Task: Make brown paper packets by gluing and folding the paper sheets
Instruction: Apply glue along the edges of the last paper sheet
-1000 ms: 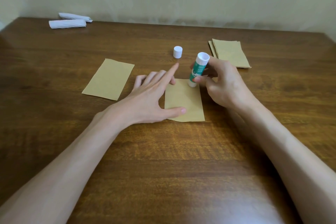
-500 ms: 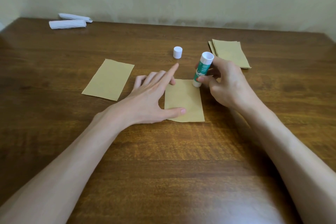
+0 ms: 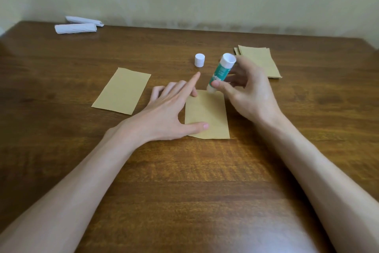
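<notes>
The right hand (image 3: 250, 96), thumb and curled fingers pinching the glue stick (image 3: 221, 72), has dragged its tip back leftward along the far edge of the brown sheet (image 3: 209, 115) lying mid-way across the table (image 3: 184, 170), which the left hand (image 3: 164, 113) pins with flat, spread fingers, so that edge seems nearly glued and folding likely follows.

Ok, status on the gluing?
Left hand holds brown paper sheet flat. Right hand grips glue stick, tip at sheet's far edge. Cap apart, nothing blocking.
</notes>
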Demonstrator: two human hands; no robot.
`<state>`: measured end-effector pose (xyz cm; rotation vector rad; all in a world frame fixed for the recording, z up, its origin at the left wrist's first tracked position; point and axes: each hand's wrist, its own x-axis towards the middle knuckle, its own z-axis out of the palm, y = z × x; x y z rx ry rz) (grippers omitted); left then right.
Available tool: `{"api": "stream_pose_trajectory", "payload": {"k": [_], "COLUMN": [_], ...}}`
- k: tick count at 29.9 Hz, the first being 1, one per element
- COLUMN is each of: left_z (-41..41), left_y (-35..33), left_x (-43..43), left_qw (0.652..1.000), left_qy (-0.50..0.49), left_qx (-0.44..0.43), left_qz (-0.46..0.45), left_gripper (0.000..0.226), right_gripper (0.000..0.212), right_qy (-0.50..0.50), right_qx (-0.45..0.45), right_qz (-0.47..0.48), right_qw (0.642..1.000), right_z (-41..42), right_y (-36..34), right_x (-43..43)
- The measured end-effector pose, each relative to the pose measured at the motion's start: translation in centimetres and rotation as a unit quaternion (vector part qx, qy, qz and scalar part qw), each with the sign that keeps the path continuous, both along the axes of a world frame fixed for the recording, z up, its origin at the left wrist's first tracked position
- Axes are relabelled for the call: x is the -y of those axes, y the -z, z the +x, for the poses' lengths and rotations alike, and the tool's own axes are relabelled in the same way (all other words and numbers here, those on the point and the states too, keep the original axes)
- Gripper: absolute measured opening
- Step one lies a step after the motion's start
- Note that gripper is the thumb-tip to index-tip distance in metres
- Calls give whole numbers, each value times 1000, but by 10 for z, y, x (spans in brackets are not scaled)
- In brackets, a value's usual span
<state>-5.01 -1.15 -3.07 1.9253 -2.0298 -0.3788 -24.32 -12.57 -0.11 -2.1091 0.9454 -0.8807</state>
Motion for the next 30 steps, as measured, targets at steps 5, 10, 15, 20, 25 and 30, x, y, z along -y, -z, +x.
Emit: {"api": "stream_pose_trajectory", "payload": {"k": [5, 10, 15, 20, 25, 30], "left_z": [-1, 1, 1, 0, 0, 0], "left_y": [0, 0, 1, 1, -2, -2], "left_x": [0, -1, -1, 0, 0, 0], "left_qw": [1000, 1000, 1000, 1000, 1000, 1000], "left_qy": [-1, 1, -4, -3, -2, -3], "left_qx": [2, 1, 4, 0, 0, -1], "left_qz": [-5, -5, -1, -1, 6, 10], "left_gripper": [109, 108, 109, 109, 109, 109], "right_gripper": [30, 27, 26, 29, 28, 27], "right_qy": [-46, -42, -37, -22, -26, -27], "right_qx": [-56, -72, -75, -84, -111, -135], "right_qz": [-41, -67, -77, -86, -54, -42], "right_qw": [997, 994, 994, 992, 992, 990], "right_z": [7, 11, 11, 10, 6, 3], "right_y": [1, 4, 4, -1, -3, -6], "right_x": [-3, -3, -2, -2, 5, 7]}}
